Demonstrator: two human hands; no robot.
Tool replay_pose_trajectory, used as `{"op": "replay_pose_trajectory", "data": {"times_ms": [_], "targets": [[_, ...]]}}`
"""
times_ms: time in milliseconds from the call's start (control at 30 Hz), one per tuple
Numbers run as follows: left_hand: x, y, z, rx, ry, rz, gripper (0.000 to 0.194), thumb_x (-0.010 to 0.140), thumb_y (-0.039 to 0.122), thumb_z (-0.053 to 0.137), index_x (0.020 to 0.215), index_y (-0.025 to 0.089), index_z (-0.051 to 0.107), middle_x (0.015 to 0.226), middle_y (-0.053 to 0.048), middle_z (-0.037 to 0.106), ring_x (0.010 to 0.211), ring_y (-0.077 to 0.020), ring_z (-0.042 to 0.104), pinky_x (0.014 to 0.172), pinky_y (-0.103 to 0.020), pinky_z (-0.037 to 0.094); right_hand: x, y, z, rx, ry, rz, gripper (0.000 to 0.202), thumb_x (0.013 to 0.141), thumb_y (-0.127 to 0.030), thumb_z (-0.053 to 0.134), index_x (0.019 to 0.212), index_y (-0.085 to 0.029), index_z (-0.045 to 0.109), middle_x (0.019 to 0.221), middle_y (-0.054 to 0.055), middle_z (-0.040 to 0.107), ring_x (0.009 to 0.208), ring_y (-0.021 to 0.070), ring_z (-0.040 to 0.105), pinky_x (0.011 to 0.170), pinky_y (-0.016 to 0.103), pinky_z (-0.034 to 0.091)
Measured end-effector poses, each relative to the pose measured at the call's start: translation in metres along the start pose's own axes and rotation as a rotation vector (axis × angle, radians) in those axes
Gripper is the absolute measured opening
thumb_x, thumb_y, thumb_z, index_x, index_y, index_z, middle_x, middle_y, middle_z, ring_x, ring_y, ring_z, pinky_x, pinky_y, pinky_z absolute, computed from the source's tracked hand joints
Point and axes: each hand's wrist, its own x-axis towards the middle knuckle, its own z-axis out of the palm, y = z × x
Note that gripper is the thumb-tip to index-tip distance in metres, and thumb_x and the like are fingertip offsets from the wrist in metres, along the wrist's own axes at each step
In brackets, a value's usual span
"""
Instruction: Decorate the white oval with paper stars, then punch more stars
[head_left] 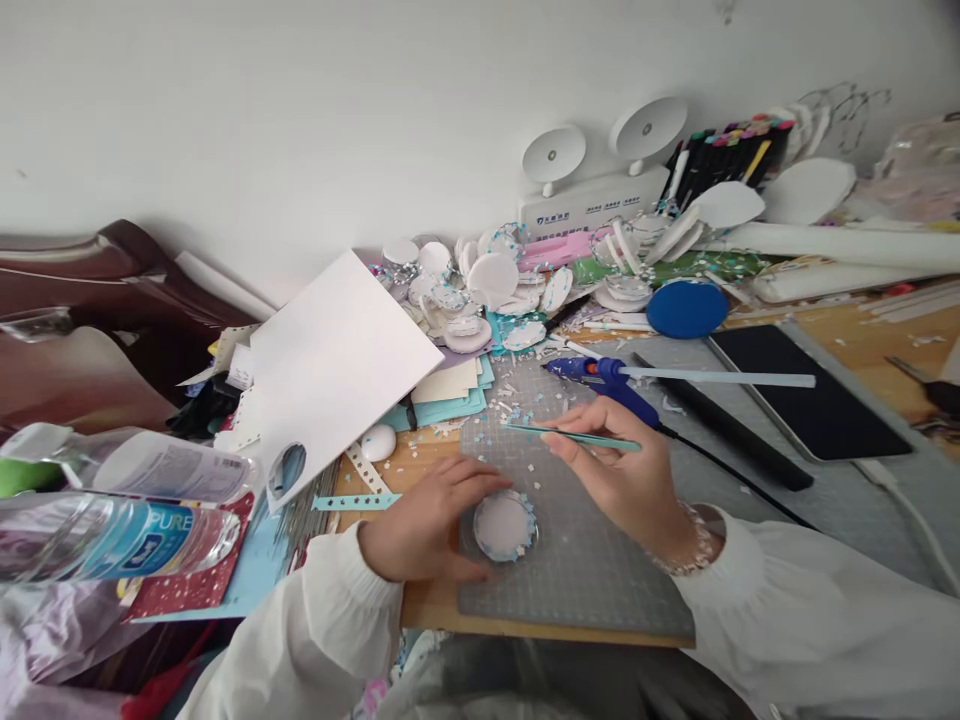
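Observation:
A small round white disc, rimmed with tiny blue and white paper flowers, lies on the grey cutting mat. My left hand is at its left side, fingers and thumb spread apart around the edge; whether they touch it I cannot tell. In my right hand a pair of teal tweezers is pinched between thumb and fingers. Their tips point left, above small loose paper flowers scattered on the mat. Behind that hand lies a blue glue gun with a long white glue stick in it.
White foam discs are heaped along the wall. A white board leans at the left, with plastic bottles in front of it. On the right are a black-screened tablet, a dark strip and a blue round lid.

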Motion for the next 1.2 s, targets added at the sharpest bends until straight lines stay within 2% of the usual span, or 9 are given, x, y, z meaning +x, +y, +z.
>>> {"op": "replay_pose_trajectory", "data": {"times_ms": [267, 400, 533, 667, 767, 833, 1000, 1100, 1200], "targets": [[0.006, 0.011, 0.031, -0.168, 0.314, -0.170, 0.070, 0.061, 0.046, 0.086, 0.118, 0.019, 0.056, 0.112, -0.012, 0.062, 0.105, -0.0289, 0.059, 0.093, -0.044, 0.048, -0.001, -0.006, -0.001, 0.021, 0.010, -0.090, 0.014, 0.082, -0.017, 0.068, 0.074, -0.021, 0.057, 0.079, 0.004, 0.068, 0.082, 0.0208, 0.071, 0.075, 0.035, 0.057], [0.007, 0.014, 0.042, -0.209, 0.297, -0.192, 0.094, 0.054, 0.052, 0.087, 0.132, 0.018, 0.048, 0.129, -0.018, 0.053, 0.120, -0.0355, 0.050, 0.103, -0.052, 0.041, -0.003, -0.005, 0.000, -0.045, -0.002, -0.199, 0.013, 0.083, -0.012, 0.066, 0.078, -0.021, 0.058, 0.081, 0.005, 0.070, 0.083, 0.0204, 0.072, 0.075, 0.034, 0.057], [0.002, 0.022, 0.038, -0.205, 0.360, -0.193, 0.115, 0.046, 0.058, 0.088, 0.143, 0.019, 0.039, 0.143, -0.021, 0.043, 0.133, -0.0416, 0.037, 0.112, -0.057, 0.027, -0.005, -0.003, 0.000, -0.153, -0.006, -0.452, 0.015, 0.082, -0.006, 0.064, 0.083, -0.020, 0.057, 0.083, 0.007, 0.072, 0.082, 0.0197, 0.072, 0.071, 0.032, 0.057], [0.003, 0.041, 0.031, -0.454, 0.599, -0.300, 0.049, 0.087, 0.055, 0.058, 0.120, 0.019, 0.064, 0.123, -0.013, 0.064, 0.119, -0.0301, 0.054, 0.105, -0.044, 0.039, -0.004, -0.003, -0.001, -0.353, -0.126, -0.840, 0.015, 0.083, -0.003, 0.061, 0.090, -0.016, 0.061, 0.092, 0.012, 0.075, 0.083, 0.0192, 0.070, 0.071, 0.033, 0.057], [0.012, 0.053, 0.030, -0.725, 0.676, -0.418, 0.041, 0.089, 0.053, 0.056, 0.092, 0.016, 0.075, 0.093, -0.009, 0.073, 0.093, -0.0242, 0.063, 0.088, -0.036, 0.047, -0.003, -0.008, 0.001, -0.580, -0.242, -1.171, 0.016, 0.090, -0.007, 0.049, 0.087, -0.013, 0.063, 0.095, 0.016, 0.076, 0.085, 0.0203, 0.069, 0.071, 0.034, 0.058], [0.017, 0.057, 0.029, -0.891, 0.726, -0.462, 0.035, 0.085, 0.048, 0.064, 0.084, 0.015, 0.075, 0.082, -0.006, 0.072, 0.087, -0.0214, 0.062, 0.085, -0.032, 0.046, -0.002, -0.013, 0.007, -0.667, -0.274, -1.271, 0.025, 0.091, -0.007, 0.044, 0.079, -0.013, 0.064, 0.090, 0.016, 0.076, 0.082, 0.0204, 0.069, 0.071, 0.033, 0.057], [0.021, 0.050, 0.023, -1.288, 0.805, -0.483, 0.024, 0.076, 0.034, 0.076, 0.066, 0.013, 0.069, 0.065, 0.000, 0.060, 0.067, -0.0122, 0.052, 0.070, -0.026, 0.043, 0.002, -0.024, 0.026, -0.775, -0.290, -1.243, 0.023, 0.088, -0.007, 0.050, 0.072, -0.014, 0.065, 0.083, 0.012, 0.075, 0.074, 0.0199, 0.065, 0.069, 0.034, 0.056], [0.018, 0.039, 0.019, -1.314, 0.851, -0.427, 0.021, 0.074, 0.031, 0.076, 0.066, 0.013, 0.069, 0.064, 0.000, 0.059, 0.067, -0.0130, 0.051, 0.068, -0.026, 0.043, 0.004, -0.030, 0.026, -0.824, -0.471, -1.118, 0.022, 0.090, -0.010, 0.048, 0.097, -0.007, 0.068, 0.108, 0.017, 0.071, 0.090, 0.0239, 0.064, 0.078, 0.038, 0.055], [0.014, 0.029, 0.018, -1.163, 0.892, -0.371, 0.021, 0.079, 0.031, 0.071, 0.068, 0.014, 0.072, 0.066, -0.002, 0.062, 0.072, -0.0155, 0.054, 0.075, -0.028, 0.042, -0.004, -0.034, 0.007, -0.767, -0.636, -0.901, 0.038, 0.092, -0.013, 0.044, 0.128, -0.007, 0.055, 0.133, 0.016, 0.059, 0.109, 0.0260, 0.058, 0.091, 0.041, 0.051]]}}
